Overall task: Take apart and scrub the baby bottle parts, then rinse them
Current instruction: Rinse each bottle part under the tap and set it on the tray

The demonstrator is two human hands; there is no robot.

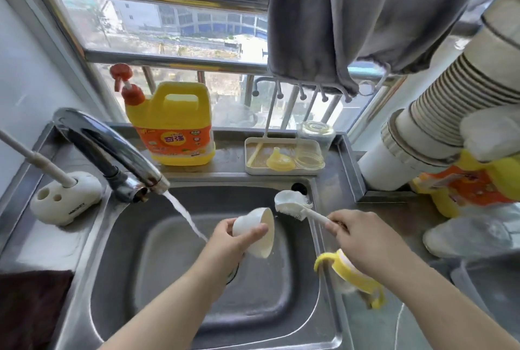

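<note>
Both forearms reached in from the near edge of the sink (92,237), seen from the head camera. Over the basin, the left hand (228,240) had its grip clamped on a white bottle cap (254,230), thumb across its outer wall, the open mouth tilted to the right. At the sink's right rim the right hand (365,240) had its grip clamped on the handle of a white bottle brush (294,207), whose bristled head lay just beside the cap's mouth. Beneath that wrist, on the right rim, lay the yellow handled collar (347,271) of the bottle. Water ran from the tap (112,149) at the back left corner, falling just left of the left hand. Along the back edge stood a yellow detergent jug (174,124) and a tray (250,158) carrying a yellow teat (280,159) and a clear bottle body (315,141).
</note>
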